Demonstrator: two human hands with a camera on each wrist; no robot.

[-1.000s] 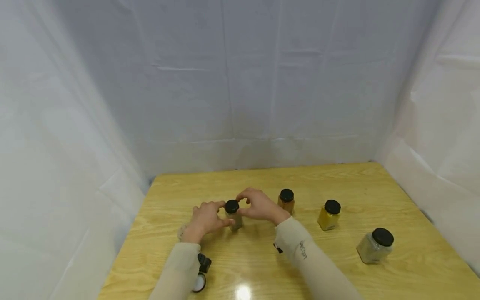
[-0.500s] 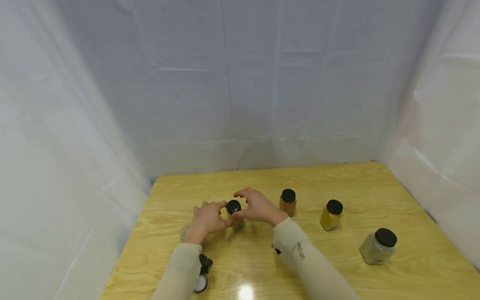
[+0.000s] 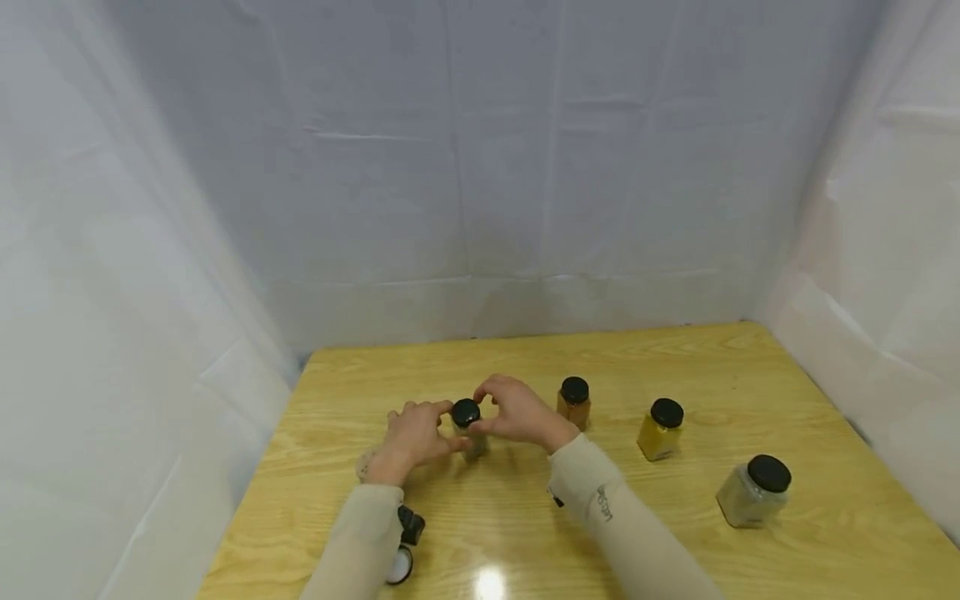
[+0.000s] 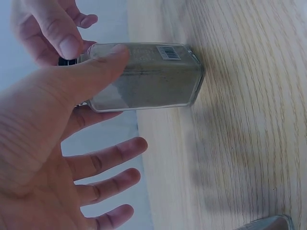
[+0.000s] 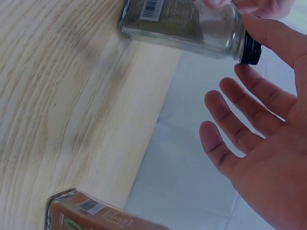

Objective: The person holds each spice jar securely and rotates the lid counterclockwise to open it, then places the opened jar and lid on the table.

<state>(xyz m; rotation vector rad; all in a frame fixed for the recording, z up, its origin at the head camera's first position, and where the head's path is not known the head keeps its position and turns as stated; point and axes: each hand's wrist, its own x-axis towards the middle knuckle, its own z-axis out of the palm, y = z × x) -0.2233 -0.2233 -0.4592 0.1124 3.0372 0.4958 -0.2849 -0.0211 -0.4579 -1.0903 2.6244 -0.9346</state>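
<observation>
Closest to me, by my left sleeve (image 3: 351,533), lies a white disc (image 3: 401,567) with a black rim, half hidden, so I cannot tell what it is; just beyond it is a black gadget (image 3: 411,526) at my wrist. Off to my right stands the pale jar (image 3: 742,500), lidded, well apart from my work.

Next come my hands. My left hand (image 3: 412,442) has hold of the grey jar (image 4: 153,84): thumb along the near side, index finger behind, the other three fingers spread wide and off the glass. The jar is upright between my hands, its base seemingly on the table (image 3: 480,525). My right hand (image 3: 519,412) pinches the black lid (image 3: 466,412) between thumb and index finger, the gap just the lid's width, the rest fanned out and touching nothing.

I take the step to be turning that lid; which way, I cannot tell. To do it well, I should let the left hand resist the twist, low on the flat sides, and keep the base pressed down. The right should turn level, in short strokes, regripping rather than straining the wrist, since a tilt could bind the thread or spill the powder.

Farther off stand the yellow jar (image 3: 658,437) and, beyond it, the brown jar (image 3: 573,412), both lidded, then the sheet (image 3: 495,167).
</observation>
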